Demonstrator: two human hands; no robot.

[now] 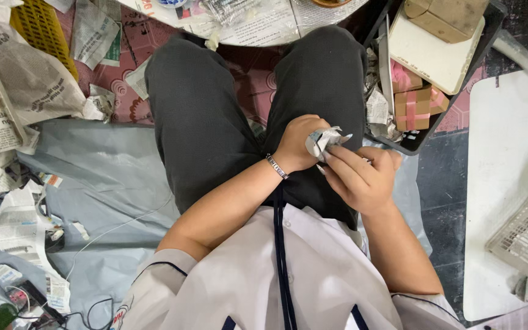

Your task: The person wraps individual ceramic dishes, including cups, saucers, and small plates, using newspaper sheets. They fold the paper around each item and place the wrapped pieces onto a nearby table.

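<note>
We see both hands over the lap, pinching a small folded newspaper piece [324,139]: left hand [297,143] grips its left side, right hand [362,177] holds it from below-right, fingertips on its edge. Beyond, a black tray [426,131] holds small brown gift boxes [414,104]; a yellow basket [41,30] sits far left.

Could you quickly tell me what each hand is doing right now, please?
Left hand: closed on the small folded newspaper piece.
Right hand: fingers pinching the same newspaper piece from the other side.
</note>
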